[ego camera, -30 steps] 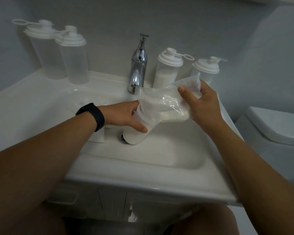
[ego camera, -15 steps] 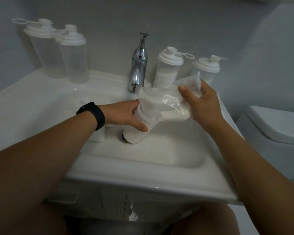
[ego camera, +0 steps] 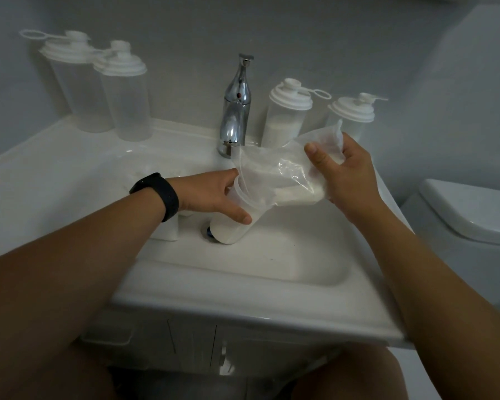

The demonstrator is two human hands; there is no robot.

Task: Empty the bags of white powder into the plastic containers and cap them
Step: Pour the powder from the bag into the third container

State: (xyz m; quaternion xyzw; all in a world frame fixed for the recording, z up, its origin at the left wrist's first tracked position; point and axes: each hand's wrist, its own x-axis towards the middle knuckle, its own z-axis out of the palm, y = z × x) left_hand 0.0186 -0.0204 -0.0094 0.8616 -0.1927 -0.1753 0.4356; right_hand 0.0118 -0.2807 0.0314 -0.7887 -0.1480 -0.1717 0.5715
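An uncapped plastic container (ego camera: 228,230) stands tilted in the sink basin, partly filled with white powder. My left hand (ego camera: 211,194) grips it near the rim. My right hand (ego camera: 350,174) holds a clear plastic bag (ego camera: 274,171) of white powder, its open mouth tucked into the container's rim and its far end raised. Powder lies in the bag's lower part. Two capped containers (ego camera: 286,119) (ego camera: 351,116) holding powder stand behind, right of the tap. Two capped see-through containers (ego camera: 80,90) (ego camera: 124,96) stand at the back left.
A chrome tap (ego camera: 237,108) rises at the back of the white sink (ego camera: 243,310). Another white object (ego camera: 168,230) sits in the basin under my left wrist, mostly hidden. A toilet (ego camera: 471,215) stands to the right. Cabinet doors are below the sink.
Almost nothing differs: both hands keep their hold and the bag stays in the container's mouth, with only a slight shift of the view.
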